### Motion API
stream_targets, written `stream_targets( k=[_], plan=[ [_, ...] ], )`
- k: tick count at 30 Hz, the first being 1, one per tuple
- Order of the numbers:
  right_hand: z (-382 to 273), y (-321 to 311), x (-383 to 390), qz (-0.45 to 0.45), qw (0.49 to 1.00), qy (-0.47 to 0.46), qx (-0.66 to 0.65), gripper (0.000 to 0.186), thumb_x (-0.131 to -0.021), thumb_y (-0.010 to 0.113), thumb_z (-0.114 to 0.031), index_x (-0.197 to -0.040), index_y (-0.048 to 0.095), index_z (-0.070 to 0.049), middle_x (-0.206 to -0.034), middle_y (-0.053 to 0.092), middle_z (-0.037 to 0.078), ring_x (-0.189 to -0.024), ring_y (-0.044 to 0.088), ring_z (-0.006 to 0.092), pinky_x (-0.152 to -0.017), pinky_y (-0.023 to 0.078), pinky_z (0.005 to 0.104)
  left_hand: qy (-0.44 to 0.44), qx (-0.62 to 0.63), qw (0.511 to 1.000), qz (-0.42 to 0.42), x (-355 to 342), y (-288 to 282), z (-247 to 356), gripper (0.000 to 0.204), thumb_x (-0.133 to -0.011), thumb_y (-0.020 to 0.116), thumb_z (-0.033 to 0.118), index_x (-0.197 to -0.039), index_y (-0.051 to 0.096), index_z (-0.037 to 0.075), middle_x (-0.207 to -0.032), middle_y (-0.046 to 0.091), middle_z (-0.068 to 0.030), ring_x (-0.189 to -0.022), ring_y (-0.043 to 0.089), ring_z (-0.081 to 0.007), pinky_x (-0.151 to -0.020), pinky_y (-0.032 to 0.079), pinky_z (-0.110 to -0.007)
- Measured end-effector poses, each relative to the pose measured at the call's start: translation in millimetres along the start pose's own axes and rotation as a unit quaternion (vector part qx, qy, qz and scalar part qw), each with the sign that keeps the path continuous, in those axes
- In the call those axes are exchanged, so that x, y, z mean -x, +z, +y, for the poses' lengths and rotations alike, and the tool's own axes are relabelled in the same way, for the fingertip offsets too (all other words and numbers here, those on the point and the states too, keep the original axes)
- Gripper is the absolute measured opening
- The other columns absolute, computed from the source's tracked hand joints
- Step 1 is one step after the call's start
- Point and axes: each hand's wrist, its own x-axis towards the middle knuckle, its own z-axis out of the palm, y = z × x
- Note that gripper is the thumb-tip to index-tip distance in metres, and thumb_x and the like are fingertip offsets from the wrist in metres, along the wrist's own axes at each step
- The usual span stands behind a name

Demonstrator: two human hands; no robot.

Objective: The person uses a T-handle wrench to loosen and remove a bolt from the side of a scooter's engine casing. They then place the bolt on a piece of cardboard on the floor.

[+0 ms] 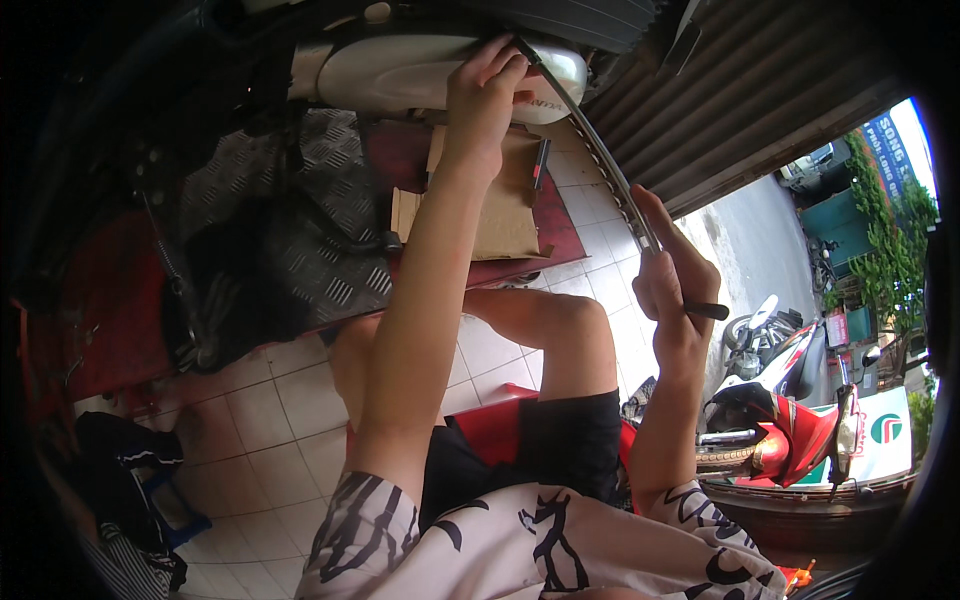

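A long, thin tool with a metal shaft (592,137) slants from the upper middle down to the right. My right hand (672,268) is closed around its lower part, and a dark handle end (708,311) sticks out past the palm. At the shaft's far end, my left hand (490,85) has its fingers bent and closed at the dark tip, partly hiding it. Just behind those fingers lies a smooth silver motorcycle cover (420,72). What the tip touches cannot be made out.
Flattened cardboard (505,215) rests on a red surface beside a dark treaded metal plate (335,160). A ribbed metal shutter (740,90) rises at upper right. A red motorcycle (785,430) stands by the street at right. Another person (125,470) sits low at left.
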Motion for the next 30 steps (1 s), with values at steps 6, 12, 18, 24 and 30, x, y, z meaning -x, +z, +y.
stream_targets(
  k=[6, 12, 18, 24, 30],
  plan=[
    [-1, 0, -9, 0.012, 0.997, -0.051, 0.059, 0.050, -0.092, 0.051, -0.029, -0.129, 0.053, 0.005, -0.073, 0.049, 0.006, -0.062, 0.039, 0.0111, -0.059, 0.030, 0.0263, -0.028, 0.054, 0.998, -0.027, -6, -3, 5, 0.032, -0.092, 0.054, 0.012, -0.121, 0.057, -0.001, -0.107, 0.064, -0.0074, -0.097, 0.063, -0.0176, -0.079, 0.053, -0.029],
    [1, 19, -20, 0.004, 0.996, -0.078, 0.045, 0.048, -0.095, 0.050, -0.029, -0.130, 0.052, 0.004, -0.065, 0.038, 0.001, -0.060, 0.034, 0.0098, -0.056, 0.025, 0.0267, -0.018, 0.045, 0.999, 0.022, 3, 4, 4, 0.033, -0.095, 0.049, 0.011, -0.121, 0.051, -0.008, -0.105, 0.064, -0.0159, -0.103, 0.064, -0.0234, -0.085, 0.054, -0.034],
    [-3, 24, -18, -0.084, 0.834, 0.097, -0.537, 0.057, -0.098, 0.043, -0.025, -0.143, 0.029, 0.005, -0.061, 0.030, -0.002, -0.043, 0.023, 0.0068, -0.044, 0.025, 0.0243, -0.198, 0.305, 0.877, -0.313, 35, 4, -8, 0.032, -0.098, 0.048, 0.017, -0.118, 0.052, -0.008, -0.112, 0.062, -0.0196, -0.107, 0.062, -0.0260, -0.091, 0.054, -0.037],
    [1, 16, -13, -0.148, 0.727, 0.113, -0.660, 0.061, -0.097, 0.033, -0.034, -0.146, 0.025, 0.002, -0.101, 0.055, 0.008, -0.088, 0.050, 0.0176, -0.073, 0.042, 0.0291, -0.180, 0.252, 0.908, -0.283, 49, 14, -24, 0.024, -0.096, 0.053, 0.011, -0.111, 0.056, -0.007, -0.106, 0.063, -0.0197, -0.100, 0.065, -0.0279, -0.090, 0.055, -0.035],
    [77, -23, 14, -0.047, 0.823, 0.094, -0.558, 0.044, -0.097, 0.041, -0.029, -0.133, 0.043, -0.003, -0.124, 0.050, 0.016, -0.107, 0.048, 0.0271, -0.087, 0.041, 0.0382, -0.172, 0.290, 0.912, -0.235, 53, 15, -15, 0.021, -0.091, 0.057, 0.003, -0.103, 0.056, -0.014, -0.100, 0.063, -0.0262, -0.096, 0.066, -0.0362, -0.084, 0.059, -0.039]
  ],
)
